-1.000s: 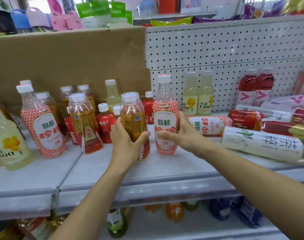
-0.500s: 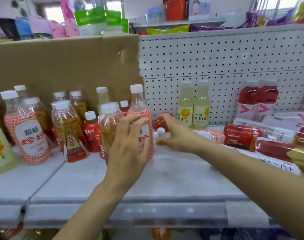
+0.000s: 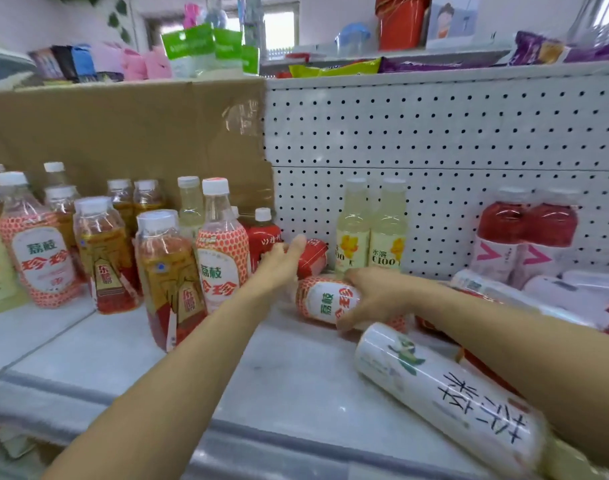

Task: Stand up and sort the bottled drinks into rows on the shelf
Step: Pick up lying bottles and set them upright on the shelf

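Note:
On the grey shelf (image 3: 285, 379) a lychee bottle (image 3: 322, 299) with a red-and-white patterned label lies on its side, and my right hand (image 3: 376, 294) grips it from the right. My left hand (image 3: 282, 266) reaches past it with straight fingers, the fingertips at a red bottle (image 3: 311, 258) lying by the pegboard. To the left stand an upright lychee bottle (image 3: 223, 258) and an amber tea bottle (image 3: 168, 278), with several more upright bottles behind and beside them. Two pale yellow bottles (image 3: 369, 237) stand at the back.
A white-labelled bottle (image 3: 445, 393) lies across the shelf front under my right forearm. More bottles lie heaped at the right, with two upright red bottles (image 3: 525, 233) behind them. Cardboard (image 3: 123, 133) and a white pegboard (image 3: 434, 133) close off the back.
Both hands left the upright tea and lychee bottles and moved right and back. My right hand took hold of the lying lychee bottle; my left reached the lying red bottle.

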The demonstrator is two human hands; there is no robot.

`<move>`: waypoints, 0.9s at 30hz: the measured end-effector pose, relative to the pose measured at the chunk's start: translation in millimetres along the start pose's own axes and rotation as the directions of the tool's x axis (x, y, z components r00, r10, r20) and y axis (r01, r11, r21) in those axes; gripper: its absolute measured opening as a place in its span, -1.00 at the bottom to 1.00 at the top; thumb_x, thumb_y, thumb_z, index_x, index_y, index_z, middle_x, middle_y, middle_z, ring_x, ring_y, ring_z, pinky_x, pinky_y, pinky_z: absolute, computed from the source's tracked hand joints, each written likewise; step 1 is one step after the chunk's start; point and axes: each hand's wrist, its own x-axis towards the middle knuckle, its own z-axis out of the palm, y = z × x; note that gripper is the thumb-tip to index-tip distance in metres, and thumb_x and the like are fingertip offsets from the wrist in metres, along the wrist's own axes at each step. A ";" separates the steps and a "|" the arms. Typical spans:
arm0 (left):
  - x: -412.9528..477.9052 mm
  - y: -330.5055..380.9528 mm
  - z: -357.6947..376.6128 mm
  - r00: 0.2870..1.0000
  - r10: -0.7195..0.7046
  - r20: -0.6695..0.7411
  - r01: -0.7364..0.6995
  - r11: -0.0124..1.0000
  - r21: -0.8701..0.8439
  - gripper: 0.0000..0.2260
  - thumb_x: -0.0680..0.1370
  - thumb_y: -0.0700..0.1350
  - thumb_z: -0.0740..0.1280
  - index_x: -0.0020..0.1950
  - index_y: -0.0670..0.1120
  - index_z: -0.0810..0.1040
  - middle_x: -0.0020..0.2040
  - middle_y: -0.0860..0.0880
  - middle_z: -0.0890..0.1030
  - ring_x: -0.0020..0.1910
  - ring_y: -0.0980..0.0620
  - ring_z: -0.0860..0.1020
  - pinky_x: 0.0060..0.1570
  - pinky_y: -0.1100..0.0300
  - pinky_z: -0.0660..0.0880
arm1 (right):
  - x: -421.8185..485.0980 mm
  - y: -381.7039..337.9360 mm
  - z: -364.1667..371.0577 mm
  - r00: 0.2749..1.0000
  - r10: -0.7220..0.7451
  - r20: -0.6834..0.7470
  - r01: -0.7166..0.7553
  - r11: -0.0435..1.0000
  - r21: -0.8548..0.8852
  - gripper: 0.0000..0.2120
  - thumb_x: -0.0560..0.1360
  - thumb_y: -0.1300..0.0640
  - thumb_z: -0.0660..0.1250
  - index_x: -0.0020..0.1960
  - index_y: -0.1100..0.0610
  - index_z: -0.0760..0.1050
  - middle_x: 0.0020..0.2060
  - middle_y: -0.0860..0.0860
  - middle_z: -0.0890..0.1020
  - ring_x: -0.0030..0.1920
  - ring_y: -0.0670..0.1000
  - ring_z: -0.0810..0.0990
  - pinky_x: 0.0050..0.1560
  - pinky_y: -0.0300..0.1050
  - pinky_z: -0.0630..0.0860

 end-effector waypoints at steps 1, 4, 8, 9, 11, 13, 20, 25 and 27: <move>-0.8 3.2 1.5 0.998 -0.053 -0.016 0.051 0.993 -0.103 -0.34 0.60 0.36 0.02 0.52 -0.07 0.30 0.45 -0.06 0.42 0.39 -0.09 0.41 0.37 -0.12 0.32 | -0.9 2.3 -2.3 1.000 -0.006 0.004 0.006 1.000 0.019 -0.45 0.29 -0.11 0.57 0.18 -0.02 0.44 -0.09 -0.06 0.61 -0.15 -0.10 0.63 -0.12 -0.16 0.64; 0.7 6.2 6.3 0.990 -0.114 -0.085 0.089 0.962 -0.257 -0.40 0.66 0.28 -0.03 0.57 -0.06 0.23 0.51 -0.07 0.35 0.47 -0.10 0.32 0.40 -0.04 0.23 | -6.3 12.7 -10.5 1.000 -0.011 -0.002 0.011 0.988 0.156 -0.43 0.30 0.01 0.56 0.22 -0.02 0.39 -0.06 -0.05 0.61 -0.13 -0.06 0.65 -0.11 -0.11 0.65; 0.7 1.8 9.4 0.962 -0.210 -0.176 0.125 0.907 -0.402 -0.34 0.63 0.32 -0.03 0.57 -0.08 0.28 0.52 -0.04 0.34 0.50 -0.07 0.29 0.46 -0.03 0.16 | -7.3 22.8 -18.5 0.986 0.066 -0.152 0.026 0.845 0.534 -0.46 0.30 0.12 0.57 0.18 0.01 0.40 -0.06 0.03 0.64 -0.10 0.04 0.66 -0.17 -0.04 0.61; 3.6 -1.2 11.4 0.954 -0.238 -0.182 0.151 0.907 -0.393 -0.30 0.61 0.36 -0.03 0.58 -0.07 0.25 0.53 -0.05 0.33 0.49 -0.09 0.30 0.48 -0.06 0.18 | -4.8 24.5 -19.7 0.978 0.096 -0.183 0.041 0.776 0.630 -0.48 0.30 0.17 0.57 0.16 0.03 0.41 -0.05 0.05 0.65 -0.07 0.06 0.66 -0.12 -0.03 0.60; 6.9 -7.0 16.2 0.965 -0.223 -0.139 0.195 0.962 -0.191 -0.30 0.60 0.35 0.06 0.58 -0.09 0.20 0.51 -0.13 0.34 0.44 -0.16 0.36 0.45 -0.14 0.26 | -1.4 26.5 -20.9 0.964 0.135 -0.230 0.089 0.650 0.755 -0.57 0.32 0.28 0.55 0.09 0.05 0.48 -0.07 0.05 0.68 -0.03 0.06 0.65 -0.08 -0.03 0.56; 9.7 -11.4 21.7 0.982 -0.150 -0.111 0.161 0.983 0.088 -0.36 0.57 0.21 0.30 0.52 -0.10 0.23 0.46 -0.15 0.34 0.33 -0.19 0.44 0.36 -0.13 0.40 | 0.0 26.8 -20.3 0.957 0.152 -0.247 0.112 0.593 0.798 -0.58 0.31 0.35 0.54 0.05 0.04 0.50 -0.09 0.01 0.69 -0.03 0.02 0.64 -0.12 -0.09 0.52; 19.2 -8.0 28.8 0.978 0.150 -0.145 -0.057 0.860 0.506 -0.56 0.56 -0.19 0.36 0.40 -0.18 0.32 0.36 -0.18 0.32 0.25 -0.21 0.45 0.28 -0.04 0.43 | 3.1 30.1 -25.8 0.970 0.189 -0.157 0.013 0.600 0.800 -0.48 0.26 0.24 0.62 0.12 -0.01 0.49 0.00 -0.01 0.69 0.09 0.07 0.62 0.23 0.18 0.50; 30.6 16.4 18.5 0.914 0.373 -0.163 -0.208 0.774 0.599 -0.73 0.57 -0.14 0.27 0.25 -0.19 0.44 0.22 -0.21 0.44 0.16 -0.23 0.46 0.19 -0.06 0.42 | -8.5 29.5 -34.2 0.948 0.199 -0.249 0.064 0.648 0.759 -0.49 0.36 0.02 0.56 0.22 0.00 0.40 0.02 -0.06 0.64 0.03 -0.01 0.61 0.08 0.12 0.56; 38.1 33.9 12.8 0.880 0.454 -0.136 -0.268 0.713 0.648 -0.76 0.59 -0.15 0.22 0.22 -0.21 0.46 0.18 -0.24 0.46 0.11 -0.23 0.47 0.13 -0.06 0.43 | -12.7 27.1 -38.5 0.946 0.183 -0.269 0.083 0.664 0.743 -0.52 0.40 -0.02 0.52 0.21 -0.03 0.38 0.02 -0.07 0.62 0.00 -0.05 0.60 0.03 0.08 0.56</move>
